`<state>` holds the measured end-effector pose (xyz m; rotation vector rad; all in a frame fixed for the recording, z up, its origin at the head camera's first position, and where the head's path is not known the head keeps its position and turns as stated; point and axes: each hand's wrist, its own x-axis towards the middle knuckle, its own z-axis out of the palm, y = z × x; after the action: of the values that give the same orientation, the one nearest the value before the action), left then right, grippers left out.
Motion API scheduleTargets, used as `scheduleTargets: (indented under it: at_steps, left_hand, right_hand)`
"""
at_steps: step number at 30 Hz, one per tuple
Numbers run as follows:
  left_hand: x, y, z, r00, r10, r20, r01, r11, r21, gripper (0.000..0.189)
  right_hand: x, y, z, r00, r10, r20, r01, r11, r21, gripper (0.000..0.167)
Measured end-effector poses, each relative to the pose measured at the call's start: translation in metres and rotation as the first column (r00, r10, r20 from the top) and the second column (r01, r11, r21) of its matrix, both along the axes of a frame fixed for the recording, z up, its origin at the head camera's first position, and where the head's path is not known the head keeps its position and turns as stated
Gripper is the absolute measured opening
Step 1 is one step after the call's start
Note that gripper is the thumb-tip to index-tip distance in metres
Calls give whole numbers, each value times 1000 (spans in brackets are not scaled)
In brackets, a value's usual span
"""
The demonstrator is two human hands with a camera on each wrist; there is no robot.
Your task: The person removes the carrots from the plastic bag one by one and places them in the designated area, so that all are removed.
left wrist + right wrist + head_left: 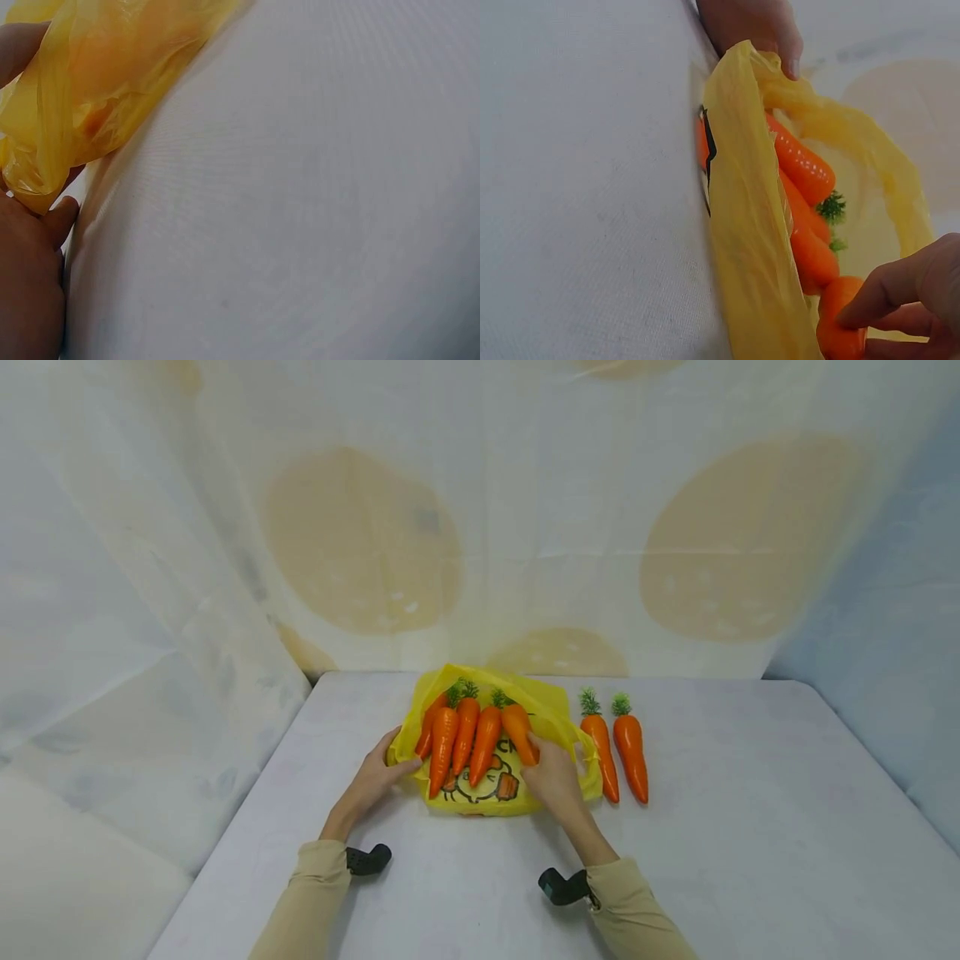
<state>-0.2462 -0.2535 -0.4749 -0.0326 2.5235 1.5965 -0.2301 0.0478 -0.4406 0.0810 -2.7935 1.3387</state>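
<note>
A yellow plastic bag (551, 702) with a cartoon print lies on the table, its mouth facing me. Several orange carrots (486, 739) with green tops sit in its mouth, side by side. My left hand (377, 779) grips the bag's left edge, thumb over the rim; in the left wrist view, yellow film (49, 142) is bunched by the fingers. With thumb and fingers, my right hand (553, 777) holds the rightmost carrot (517, 727) at the bag's mouth. The right wrist view shows those fingertips (855, 311) on the orange carrot (836, 300).
Two more carrots, one nearer the bag (602, 756) and one farther right (632, 758), lie on the white table (750, 827). The nearer one is close against the bag's right side. A pale curtain (517, 527) with tan spots hangs behind the table.
</note>
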Motion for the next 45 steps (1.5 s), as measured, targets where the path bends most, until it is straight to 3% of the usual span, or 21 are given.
scheduleTargets:
  at_steps: [7, 15, 20, 39, 45]
  left_hand:
    - [1, -1, -1, 1000, 2, -14, -2, 1000, -4, 85]
    - [0, -1, -2, 1000, -11, -18, 11, 1000, 6, 85]
    - [-1, 0, -2, 1000, -10, -6, 10, 1000, -2, 84]
    - [0, -1, -1, 1000, -13, -8, 13, 1000, 16, 83]
    - [1, -1, 1, 1000, -16, -7, 16, 1000, 14, 83]
  right_hand:
    - [8, 0, 5, 1000, 8, 7, -8, 999, -51, 62]
    - [17, 1, 9, 1000, 9, -28, -10, 999, -38, 59]
    - [20, 2, 11, 999, 14, -34, -14, 1000, -9, 61]
    - [29, 3, 15, 996, 31, -89, -36, 998, -59, 62]
    - [30, 4, 20, 997, 23, -71, -31, 994, -102, 63]
